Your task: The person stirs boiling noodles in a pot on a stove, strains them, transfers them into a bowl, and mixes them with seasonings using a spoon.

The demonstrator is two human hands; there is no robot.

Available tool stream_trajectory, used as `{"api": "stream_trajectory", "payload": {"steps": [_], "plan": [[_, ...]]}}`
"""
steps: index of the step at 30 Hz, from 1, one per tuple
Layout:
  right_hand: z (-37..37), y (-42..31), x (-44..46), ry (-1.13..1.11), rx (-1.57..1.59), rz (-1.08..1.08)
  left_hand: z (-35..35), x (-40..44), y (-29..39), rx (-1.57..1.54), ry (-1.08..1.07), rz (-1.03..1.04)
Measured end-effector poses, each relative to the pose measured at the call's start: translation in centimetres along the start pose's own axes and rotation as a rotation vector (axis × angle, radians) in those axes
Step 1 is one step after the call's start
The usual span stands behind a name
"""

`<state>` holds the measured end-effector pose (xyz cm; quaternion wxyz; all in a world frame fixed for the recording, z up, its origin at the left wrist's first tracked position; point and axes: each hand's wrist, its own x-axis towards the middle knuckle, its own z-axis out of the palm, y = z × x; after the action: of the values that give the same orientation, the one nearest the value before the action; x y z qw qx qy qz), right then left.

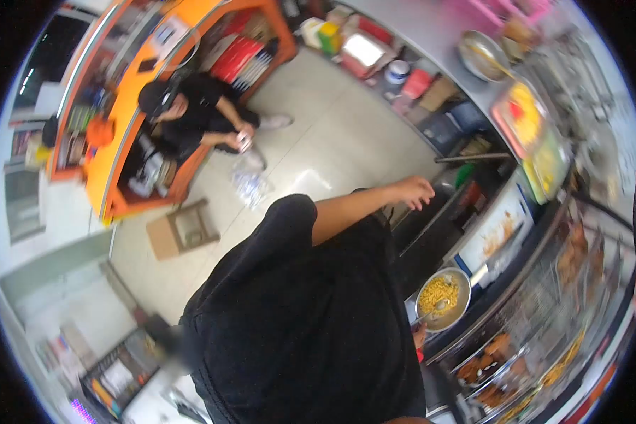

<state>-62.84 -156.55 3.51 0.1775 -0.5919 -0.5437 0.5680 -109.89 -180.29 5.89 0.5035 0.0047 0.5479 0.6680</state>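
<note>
My left hand hangs in the air beside the dark counter front, fingers apart and loosely bent, with nothing in it. Partly hidden by my black shirt, my right hand is at the near rim of a metal bowl. Its fingers are closed around the handle of a metal spoon. The spoon's head rests in yellow kernels that look like corn, inside the bowl. Beyond the bowl lies a white cutting board with brown smears.
A wire-racked case holds browned food pieces. A pan and a tray of yellow food stand on the far counter. Another person sits by the orange counter, near a clear plastic bag and small stool.
</note>
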Motion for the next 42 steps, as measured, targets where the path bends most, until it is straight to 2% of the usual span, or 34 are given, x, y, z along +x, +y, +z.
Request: {"api": "stream_trajectory", "payload": {"steps": [3, 5, 7, 8, 11, 13, 17, 20, 23, 26, 27, 28, 30, 32, 35, 36, 38, 39, 40, 42], "plan": [[-0.8, -0.5, 0.0, -0.041, -0.048, 0.114, -9.7, 0.0, -6.4, -0.037, 0.418, 0.124], [-1.2, -0.7, 0.7, -0.061, -0.045, 0.185, -15.1, -2.4, -12.1, -0.116, 0.714, 0.061], [-1.5, -0.7, 1.8, -0.083, -0.030, 0.241, -19.0, -6.0, -19.2, -0.003, 1.008, -0.086], [-1.6, -0.8, 2.1, -0.087, -0.021, 0.263, -21.8, -7.2, -25.4, 0.239, 1.061, -0.230], [-2.1, -0.2, 3.1, -0.095, 0.024, 0.329, -19.3, -16.5, -27.4, 0.265, 0.908, -0.565], [-2.6, 0.2, 3.6, -0.095, 0.059, 0.372, -17.0, -20.2, -28.9, 0.222, 0.827, -0.670], [-4.2, 2.0, 5.3, -0.093, 0.223, 0.482, -11.7, -23.1, -30.6, -0.130, 0.859, -0.540], [-6.5, 4.4, 7.1, -0.144, 0.437, 0.551, -9.5, -22.0, -28.2, -0.111, 0.789, -0.555], [-6.3, 2.0, 5.7, -0.470, -0.036, 0.081, -8.6, -19.7, -27.1, -0.021, 0.759, -0.469], [-4.6, -0.7, 4.0, -0.296, -0.026, 0.100, -8.6, -17.8, -25.3, 0.023, 0.738, -0.381], [-4.6, -1.1, 3.9, -0.318, -0.231, -0.004, -8.6, -17.2, -24.8, 0.038, 0.739, -0.356], [-4.6, -1.7, 3.9, -0.253, -0.191, 0.051, -8.8, -16.7, -24.2, 0.055, 0.737, -0.329], [-3.1, -3.7, 2.3, 0.025, -0.010, 0.299, -8.8, -15.8, -23.5, 0.094, 0.724, -0.305], [-1.3, -7.2, -0.9, 0.223, 0.050, 0.351, -8.8, -14.9, -23.0, 0.134, 0.714, -0.308], [-3.7, -5.9, -0.7, 0.244, -0.455, -0.133, -8.6, -13.9, -22.5, 0.195, 0.641, -0.391], [-3.6, -6.7, -1.7, 0.288, -0.503, -0.399, -8.5, -13.4, -22.7, 0.222, 0.603, -0.424], [-0.7, -11.7, -5.5, 0.452, -0.580, -0.911, -11.0, -10.7, -26.3, 0.581, 0.414, -0.426], [0.5, -14.9, -7.3, 0.416, -0.439, -0.863, -15.1, -8.2, -33.1, 0.809, 0.418, -0.352], [1.8, -17.7, -8.6, 0.414, -0.280, -0.823, -15.6, -7.3, -31.6, 0.897, 0.330, -0.314], [2.1, -21.6, -7.9, 0.385, -0.232, -0.883, -14.9, -5.8, -29.6, 0.939, 0.223, -0.288]]}}
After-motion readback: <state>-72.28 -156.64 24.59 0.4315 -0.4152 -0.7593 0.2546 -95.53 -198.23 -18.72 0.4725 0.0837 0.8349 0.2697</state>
